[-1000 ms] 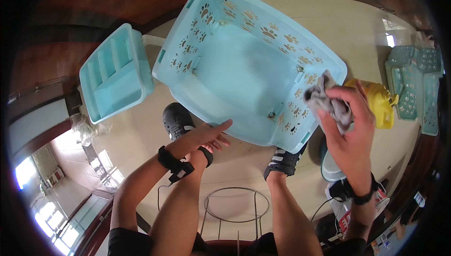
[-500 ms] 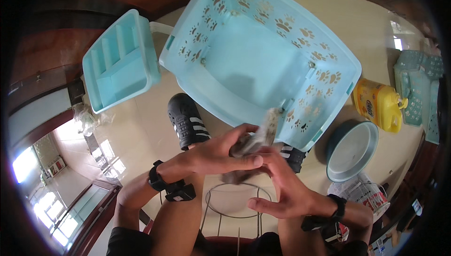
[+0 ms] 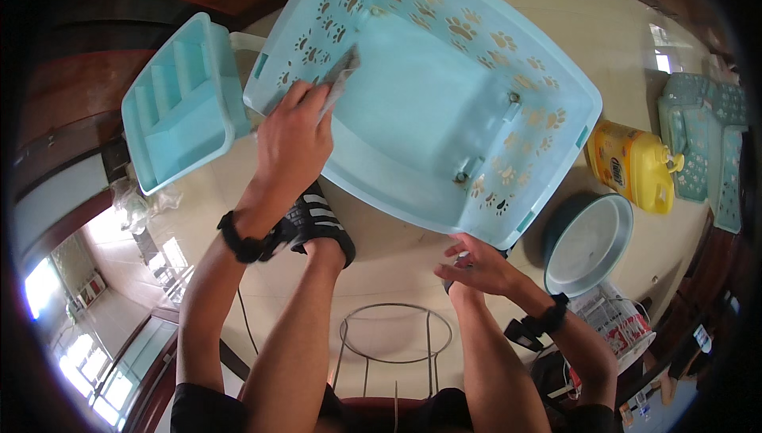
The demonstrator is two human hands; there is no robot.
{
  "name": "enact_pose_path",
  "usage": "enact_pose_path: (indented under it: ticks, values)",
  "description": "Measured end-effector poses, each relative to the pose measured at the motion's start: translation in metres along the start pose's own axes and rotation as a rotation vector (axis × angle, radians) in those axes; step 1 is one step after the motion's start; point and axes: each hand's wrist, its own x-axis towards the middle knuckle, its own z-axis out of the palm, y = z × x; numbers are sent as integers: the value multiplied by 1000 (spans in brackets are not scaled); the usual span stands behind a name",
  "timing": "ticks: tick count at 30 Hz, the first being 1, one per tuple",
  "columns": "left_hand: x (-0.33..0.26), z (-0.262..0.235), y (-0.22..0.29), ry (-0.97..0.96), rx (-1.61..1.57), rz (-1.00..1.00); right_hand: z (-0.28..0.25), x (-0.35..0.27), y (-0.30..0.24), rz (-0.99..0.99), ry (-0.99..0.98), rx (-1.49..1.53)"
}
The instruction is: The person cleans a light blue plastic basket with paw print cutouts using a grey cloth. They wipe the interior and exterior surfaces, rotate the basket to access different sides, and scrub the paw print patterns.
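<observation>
In my left hand (image 3: 298,127) is a crumpled grey-white rag (image 3: 340,88), its darker tip raised above the inner left corner of a large light-blue plastic basket (image 3: 413,107). Paw-shaped cutouts run along the basket's walls. The fingers curl round the rag at the basket's left rim. By the near right corner of the basket is my right hand (image 3: 482,266), its fingers apart and holding nothing; whether the fingertips touch the rim I cannot tell.
A light-blue divided tray (image 3: 175,107) lies left of the basket. To the right are a yellow jug (image 3: 635,167), a round grey-blue basin (image 3: 589,246) and green-blue cutout panels (image 3: 686,143). A round metal stand (image 3: 397,334) is between my legs.
My hands have parted. The left carried the rag up and left to the basket's left side; the right let go of it and moved slightly up by the near corner.
</observation>
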Motion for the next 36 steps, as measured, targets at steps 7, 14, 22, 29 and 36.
enact_pose_path:
  ticks: [7, 14, 22, 29, 36]
  values:
    - [-1, 78, 20, -570, 334, -86, 20, 25, -6, 99, 165, 195]
    - [-18, 91, 82, -1021, -64, 154, 9, 38, 9, 26, 222, 340]
    - [-16, 143, 86, -673, -594, -69, -24, 47, -11, -25, 259, 29]
    - [12, 140, 103, -811, -604, -196, -49, 52, -17, -66, 265, 348]
    - [-7, 136, 107, -694, -635, -160, -62, 34, -28, -116, 63, 533]
